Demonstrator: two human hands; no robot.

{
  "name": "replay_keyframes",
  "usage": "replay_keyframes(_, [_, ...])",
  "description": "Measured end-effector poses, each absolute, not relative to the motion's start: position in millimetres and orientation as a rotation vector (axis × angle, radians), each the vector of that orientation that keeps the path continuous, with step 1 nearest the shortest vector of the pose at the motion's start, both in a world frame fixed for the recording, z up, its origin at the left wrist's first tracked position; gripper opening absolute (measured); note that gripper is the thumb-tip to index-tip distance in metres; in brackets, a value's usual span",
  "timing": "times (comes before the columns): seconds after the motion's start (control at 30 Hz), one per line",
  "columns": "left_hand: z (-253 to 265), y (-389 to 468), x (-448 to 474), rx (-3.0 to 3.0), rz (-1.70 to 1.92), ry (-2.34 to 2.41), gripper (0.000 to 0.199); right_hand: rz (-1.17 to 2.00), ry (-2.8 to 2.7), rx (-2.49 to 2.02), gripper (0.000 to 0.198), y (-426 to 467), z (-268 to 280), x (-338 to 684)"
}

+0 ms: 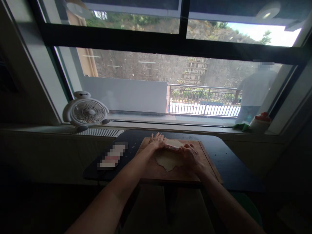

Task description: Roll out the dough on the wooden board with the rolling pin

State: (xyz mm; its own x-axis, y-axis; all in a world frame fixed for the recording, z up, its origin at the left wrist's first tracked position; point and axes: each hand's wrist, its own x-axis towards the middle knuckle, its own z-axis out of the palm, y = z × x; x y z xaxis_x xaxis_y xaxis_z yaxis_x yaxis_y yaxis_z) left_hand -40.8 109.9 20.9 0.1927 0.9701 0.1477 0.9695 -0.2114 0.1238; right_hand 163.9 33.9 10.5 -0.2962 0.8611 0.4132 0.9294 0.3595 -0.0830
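Note:
A sheet of pale rolled dough with a ragged near edge lies on a wooden board. Across the dough runs a thin reddish rolling pin. My left hand rests over the pin's left end, its fingers stretched forward and apart. At the other end, my right hand has its fingers curled over the pin. Both ends of the pin are hidden under my hands.
The board sits on a dark table; a blurred-out flat item lies at its left. On the window ledge stand a white fan, a green cloth and a white container with a red top. A person shows in the window.

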Motion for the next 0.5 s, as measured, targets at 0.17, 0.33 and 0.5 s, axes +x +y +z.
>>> replay_keyframes(0.17, [11, 66, -62, 2.518, 0.378, 1.922, 0.044, -0.357, -2.192, -1.459, 0.029, -14, -2, 162])
replay_keyframes(0.33, [2, 17, -87, 2.706, 0.527, 1.849, 0.050, -0.296, -2.214, -1.394, 0.031, -18, -3, 170])
replay_keyframes(0.5, [4, 20, -87, 2.729, 0.493, 1.872, 0.052, -0.218, -2.168, -1.532, 0.038, 50, 7, 163])
